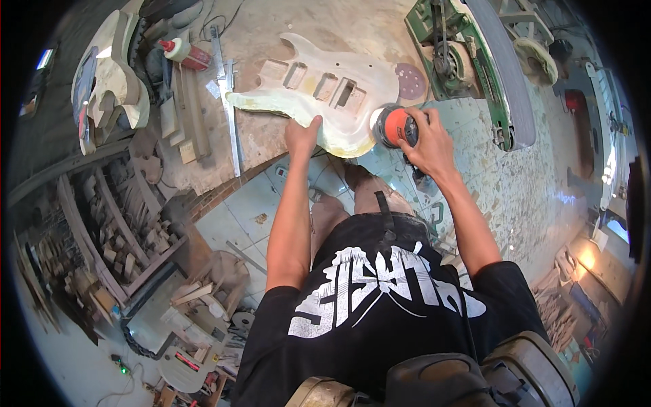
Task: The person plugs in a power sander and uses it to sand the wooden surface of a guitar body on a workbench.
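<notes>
A pale wooden electric guitar body [312,80] lies on the workbench, its near edge reaching past the bench edge. Several rectangular pockets are cut into its face. My left hand [303,136] grips the near edge at the left, thumb on top and the other fingers hidden below. In my right hand [432,142] is an orange and black orbital sander [397,127], my fingers wrapped round its top. The sander is tilted on its side, its pad against or very close to the body's right near edge. A brown sanding disc [411,81] lies beside the body's right end.
A green belt sander [468,61] stands at the right of the bench [254,146]. To the left lie metal rulers [232,122], wood strips [190,112] and a red and white glue bottle [184,54]. Wood offcuts [122,251] fill a rack at lower left.
</notes>
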Tool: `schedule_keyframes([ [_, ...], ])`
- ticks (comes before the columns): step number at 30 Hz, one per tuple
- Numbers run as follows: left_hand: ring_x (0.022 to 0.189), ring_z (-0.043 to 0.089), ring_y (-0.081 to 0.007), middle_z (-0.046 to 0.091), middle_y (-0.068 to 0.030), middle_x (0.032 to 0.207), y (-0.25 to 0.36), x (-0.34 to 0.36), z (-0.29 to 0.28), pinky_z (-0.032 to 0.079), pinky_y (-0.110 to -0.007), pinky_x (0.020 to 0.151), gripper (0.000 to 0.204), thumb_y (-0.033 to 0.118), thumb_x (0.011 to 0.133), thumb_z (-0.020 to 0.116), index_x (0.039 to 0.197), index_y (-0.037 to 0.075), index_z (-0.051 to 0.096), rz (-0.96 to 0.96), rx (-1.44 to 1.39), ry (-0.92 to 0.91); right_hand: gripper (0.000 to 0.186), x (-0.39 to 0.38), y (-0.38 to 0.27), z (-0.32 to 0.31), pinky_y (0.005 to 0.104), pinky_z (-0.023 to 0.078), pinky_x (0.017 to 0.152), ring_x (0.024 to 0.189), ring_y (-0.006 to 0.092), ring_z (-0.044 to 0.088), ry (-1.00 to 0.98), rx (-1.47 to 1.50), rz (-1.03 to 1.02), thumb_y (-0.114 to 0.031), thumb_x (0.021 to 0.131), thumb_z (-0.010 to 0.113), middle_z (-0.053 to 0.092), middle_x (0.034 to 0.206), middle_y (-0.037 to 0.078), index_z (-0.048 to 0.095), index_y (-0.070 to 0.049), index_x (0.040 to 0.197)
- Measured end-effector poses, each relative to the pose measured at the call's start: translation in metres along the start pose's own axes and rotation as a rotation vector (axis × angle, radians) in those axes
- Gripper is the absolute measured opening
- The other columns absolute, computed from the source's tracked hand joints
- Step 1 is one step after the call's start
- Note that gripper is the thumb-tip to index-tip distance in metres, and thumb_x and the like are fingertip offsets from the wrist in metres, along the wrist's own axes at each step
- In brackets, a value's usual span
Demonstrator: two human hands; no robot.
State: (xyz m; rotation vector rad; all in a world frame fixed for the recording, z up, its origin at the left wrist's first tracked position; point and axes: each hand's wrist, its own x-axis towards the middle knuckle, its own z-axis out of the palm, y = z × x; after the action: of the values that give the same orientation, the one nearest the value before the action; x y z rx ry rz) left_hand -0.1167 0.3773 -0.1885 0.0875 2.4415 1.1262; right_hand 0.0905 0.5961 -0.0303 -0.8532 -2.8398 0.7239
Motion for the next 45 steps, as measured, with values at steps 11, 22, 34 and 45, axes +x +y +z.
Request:
schedule_keyframes([
  [11,0.139,0.048,-0.0488,0.044,-0.0348,0.157,0.013,0.037,-0.046,0.042,-0.056,0.114,0.077,0.057,0.084,0.082,0.134,-0.001,0.066,0.225,0.381,0.199,0.062,-0.028,0.008,0.001,0.0532,0.061,0.077,0.112,0.0413,0.065,-0.140,-0.129,-0.160,-0.015,0.077,0.087,0.057,0.128,0.017,0.061,-0.022,0.133],
  [22,0.164,-0.015,-0.0470,-0.012,-0.0346,0.175,0.010,0.095,-0.047,-0.001,-0.073,0.125,0.141,0.090,0.072,0.072,0.175,0.023,0.003,0.267,0.664,-0.187,0.066,-0.019,-0.014,0.028,0.0500,0.063,0.069,0.108,0.0376,0.061,-0.236,-0.159,-0.303,-0.010,0.071,0.085,0.053,0.126,0.015,0.057,-0.022,0.130],
  [34,0.162,-0.026,-0.0433,-0.024,-0.0314,0.174,0.014,0.098,-0.044,-0.007,-0.071,0.125,0.145,0.090,0.071,0.073,0.174,0.022,-0.004,0.225,0.650,-0.251,0.064,-0.055,-0.014,0.036,0.0490,0.062,0.068,0.105,0.0382,0.061,-0.230,-0.187,-0.242,-0.006,0.072,0.081,0.051,0.123,0.015,0.058,-0.021,0.130],
  [45,0.161,-0.024,-0.0486,-0.020,-0.0348,0.173,0.005,0.105,-0.040,-0.009,-0.075,0.122,0.143,0.093,0.073,0.068,0.174,0.022,-0.004,0.272,0.654,-0.236,0.063,-0.056,-0.024,0.039,0.0516,0.062,0.073,0.107,0.0400,0.063,-0.207,-0.231,-0.181,-0.006,0.076,0.082,0.052,0.122,0.015,0.057,-0.021,0.132],
])
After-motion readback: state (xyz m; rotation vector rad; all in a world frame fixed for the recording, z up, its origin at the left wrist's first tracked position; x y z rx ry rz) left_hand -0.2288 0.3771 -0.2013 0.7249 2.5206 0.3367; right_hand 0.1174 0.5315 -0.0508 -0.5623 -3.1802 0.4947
